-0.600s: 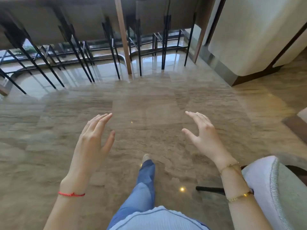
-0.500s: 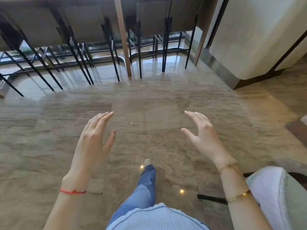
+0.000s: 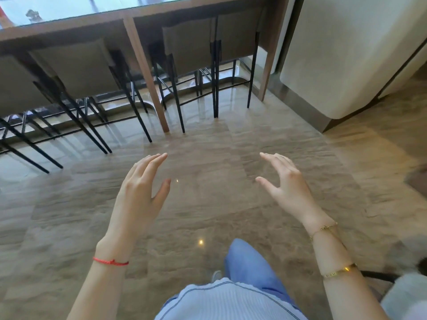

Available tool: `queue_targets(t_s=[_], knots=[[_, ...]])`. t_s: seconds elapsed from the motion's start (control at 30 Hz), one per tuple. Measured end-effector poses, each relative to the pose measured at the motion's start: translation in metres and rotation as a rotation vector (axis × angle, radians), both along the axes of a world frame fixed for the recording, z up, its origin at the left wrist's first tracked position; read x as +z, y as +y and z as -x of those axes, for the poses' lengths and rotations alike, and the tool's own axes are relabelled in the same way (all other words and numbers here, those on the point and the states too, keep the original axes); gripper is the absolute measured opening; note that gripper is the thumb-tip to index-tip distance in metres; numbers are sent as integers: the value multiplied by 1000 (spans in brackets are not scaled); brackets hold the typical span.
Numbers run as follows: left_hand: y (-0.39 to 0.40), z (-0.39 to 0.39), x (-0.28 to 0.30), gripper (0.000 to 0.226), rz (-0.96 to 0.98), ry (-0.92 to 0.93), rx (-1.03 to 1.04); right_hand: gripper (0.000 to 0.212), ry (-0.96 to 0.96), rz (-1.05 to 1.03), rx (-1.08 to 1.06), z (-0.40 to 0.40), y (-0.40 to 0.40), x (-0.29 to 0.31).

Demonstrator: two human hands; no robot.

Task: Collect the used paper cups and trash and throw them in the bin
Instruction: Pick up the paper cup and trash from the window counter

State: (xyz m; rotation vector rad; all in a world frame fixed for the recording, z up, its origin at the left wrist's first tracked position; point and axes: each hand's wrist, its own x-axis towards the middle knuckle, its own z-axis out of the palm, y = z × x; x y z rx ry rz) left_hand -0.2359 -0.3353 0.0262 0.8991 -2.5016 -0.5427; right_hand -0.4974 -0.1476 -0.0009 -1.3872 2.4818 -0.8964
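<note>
Paper cups, trash, bin: none in frame; left hand (image 3: 138,195) and right hand (image 3: 285,185) spread, empty, mid-frame; best scan the counter (image 3: 69,28) at upper left first.

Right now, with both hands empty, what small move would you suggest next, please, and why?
Probably keep walking toward the table ahead: the left hand and right hand are open and empty, and no cups, trash or bin show on the floor.
</note>
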Motion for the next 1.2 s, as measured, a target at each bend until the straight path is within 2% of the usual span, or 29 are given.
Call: queue_targets(t_s=[0.3, 0.63, 1.0, 1.2], knots=[[-149, 136, -24, 50, 10, -4, 6, 55, -31, -24, 0, 132, -149, -20], [-353, 313, 3, 49, 55, 41, 64, 56, 34, 10, 86, 317, -381, 26], [-567, 448, -8, 50, 80, 79, 95, 54, 41, 63, 169, 451, -610, 20], [-694, 520, 12, 50, 120, 88, 130, 54, 44, 109, 183, 517, -746, 37]])
